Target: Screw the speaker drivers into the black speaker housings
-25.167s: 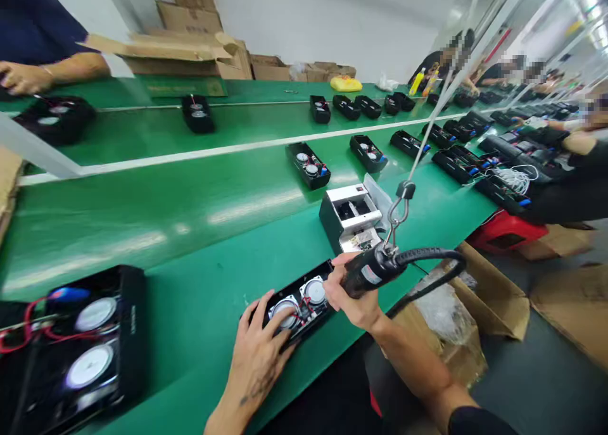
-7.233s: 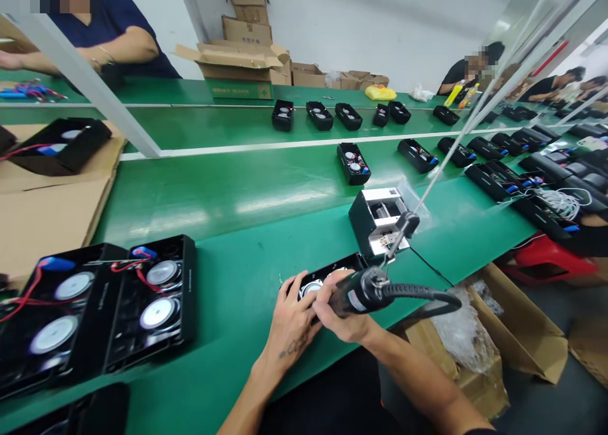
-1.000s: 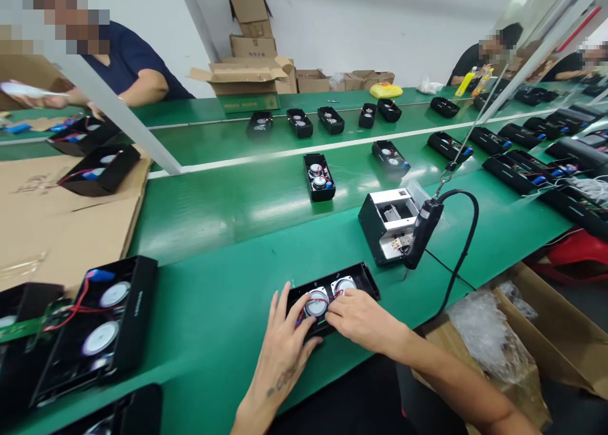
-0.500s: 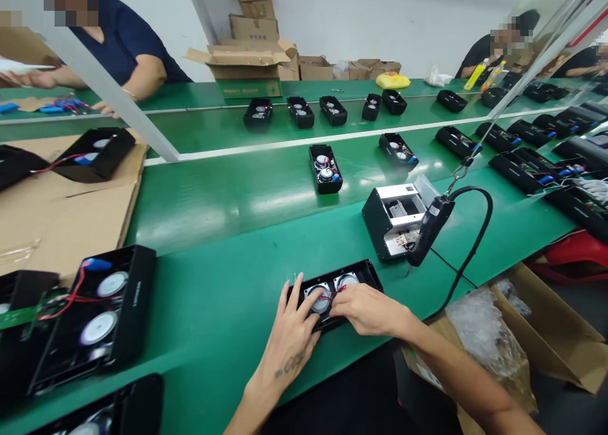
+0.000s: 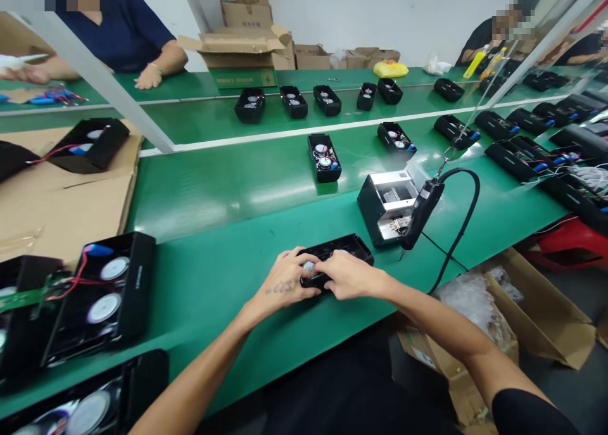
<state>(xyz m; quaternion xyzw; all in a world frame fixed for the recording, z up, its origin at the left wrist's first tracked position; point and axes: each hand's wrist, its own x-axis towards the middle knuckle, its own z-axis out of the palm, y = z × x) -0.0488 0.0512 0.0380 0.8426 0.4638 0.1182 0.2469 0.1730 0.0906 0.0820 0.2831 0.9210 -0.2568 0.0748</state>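
A black speaker housing (image 5: 363, 250) lies on the green bench (image 5: 228, 264) in front of me, its open side up. My left hand (image 5: 287, 277) grips the left end of this housing, thumb at the near wall and fingers over the far wall. Reaching inside from the right, my right hand (image 5: 344, 275) has its fingers bent together near the left speaker (image 5: 308, 268). Whatever its fingertips pinch is too small and covered to name. The hands nearly touch each other, and they hide much of the housing's inside.
An electric screwdriver (image 5: 422, 213) hangs at the right beside a silver-and-black machine (image 5: 387, 207). Several housings line the belt (image 5: 204, 188); others with red wires (image 5: 76, 277) sit at left. Co-workers are across and far right. Cartons (image 5: 541, 308) stand at lower right.
My left hand has gone from spread fingers over the speaker to gripping the housing's left end. The view has shifted, and the co-worker's hand across the belt has moved right.
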